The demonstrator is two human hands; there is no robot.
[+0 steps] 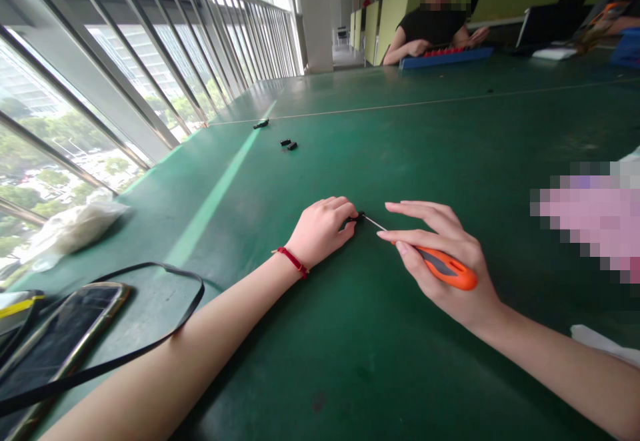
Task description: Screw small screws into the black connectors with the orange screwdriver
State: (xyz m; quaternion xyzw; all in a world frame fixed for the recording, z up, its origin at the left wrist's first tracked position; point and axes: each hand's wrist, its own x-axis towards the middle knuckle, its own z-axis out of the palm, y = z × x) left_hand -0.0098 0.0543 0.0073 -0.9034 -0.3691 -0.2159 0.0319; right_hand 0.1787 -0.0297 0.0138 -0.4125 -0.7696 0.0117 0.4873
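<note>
A left hand (323, 231), fingers curled tight, pinned a small black part (356, 217) to the green table (350, 361), while the right hand (440, 254) gripped an orange-handled screwdriver (447, 269), upper fingers stretched out, its thin tip touching the part. A phone (65, 334) and a white plastic bag (75, 224) lay well to the left; another person (430, 27) sat at the far end

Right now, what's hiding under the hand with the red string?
A small black part peeks out from the left hand; the fingers cover the rest. The screwdriver tip meets it.
</note>
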